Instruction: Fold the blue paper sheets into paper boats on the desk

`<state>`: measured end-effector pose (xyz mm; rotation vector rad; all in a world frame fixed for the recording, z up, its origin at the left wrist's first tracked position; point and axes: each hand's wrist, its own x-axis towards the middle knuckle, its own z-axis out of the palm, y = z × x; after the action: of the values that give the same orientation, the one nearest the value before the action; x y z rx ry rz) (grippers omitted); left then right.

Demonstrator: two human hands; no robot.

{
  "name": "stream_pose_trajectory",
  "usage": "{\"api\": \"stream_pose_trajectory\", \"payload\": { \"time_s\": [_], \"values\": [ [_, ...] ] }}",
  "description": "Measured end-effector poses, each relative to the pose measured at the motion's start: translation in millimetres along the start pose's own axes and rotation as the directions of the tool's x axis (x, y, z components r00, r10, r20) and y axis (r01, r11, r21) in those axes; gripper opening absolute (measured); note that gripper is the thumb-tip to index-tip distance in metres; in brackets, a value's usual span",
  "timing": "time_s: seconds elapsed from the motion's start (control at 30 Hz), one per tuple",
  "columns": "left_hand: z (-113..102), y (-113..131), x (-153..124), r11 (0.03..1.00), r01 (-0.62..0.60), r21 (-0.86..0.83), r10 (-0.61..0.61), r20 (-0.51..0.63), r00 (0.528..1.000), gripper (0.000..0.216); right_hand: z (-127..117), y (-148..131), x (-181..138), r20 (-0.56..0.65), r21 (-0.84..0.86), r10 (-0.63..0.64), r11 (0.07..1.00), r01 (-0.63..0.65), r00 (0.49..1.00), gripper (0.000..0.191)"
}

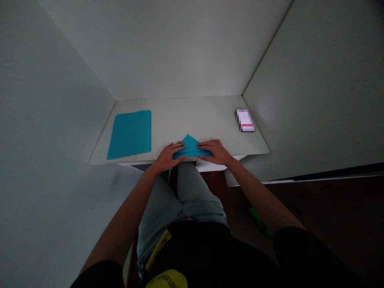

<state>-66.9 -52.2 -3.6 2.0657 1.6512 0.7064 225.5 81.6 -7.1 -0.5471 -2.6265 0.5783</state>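
Teal paper is the star of this head-cam shot: a folded teal paper triangle (189,147) sits near the front edge of the white surface (192,116), point facing away, with the left hand (166,157) and right hand (214,152) lying flat on either side of it. Neither grip is pinching anything; both are open and low, fingers resting on the paper's corners, probably to pin the folds so it can't slide. Off to the left, well clear of the hands, lies a flat rectangular teal paper sheet (129,135). Over in the far right corner is a pixelated pink-and-white object (245,120), too blurred to identify.
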Motion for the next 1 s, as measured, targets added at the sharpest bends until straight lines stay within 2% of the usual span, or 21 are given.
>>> {"api": "stream_pose_trajectory", "payload": {
  "time_s": [0.33,0.6,0.8,1.0],
  "values": [
    [-6.9,-0.5,2.6,0.994,0.020,-0.112,-0.017,0.021,1.000,0.055,-1.8,-2.9,4.6,-0.021,0.086,0.063,0.994,-0.061,0.998,0.033],
    [-4.4,-4.2,3.0,0.983,0.034,-0.182,-0.035,-0.006,0.999,0.046,-3.6,2.7,9.1,-0.069,0.289,0.058,0.957,-0.036,0.996,0.029],
    [-4.5,-4.3,4.3,0.980,0.013,-0.200,-0.019,-0.029,0.999,0.036,-3.8,0.8,4.7,-0.021,0.161,0.067,0.985,-0.063,0.998,0.040],
    [-4.1,-5.1,5.0,0.960,0.002,-0.280,-0.020,-0.061,0.998,0.037,-4.7,0.3,8.0,-0.035,0.186,0.074,0.980,-0.066,0.997,0.028]
  ]
}}
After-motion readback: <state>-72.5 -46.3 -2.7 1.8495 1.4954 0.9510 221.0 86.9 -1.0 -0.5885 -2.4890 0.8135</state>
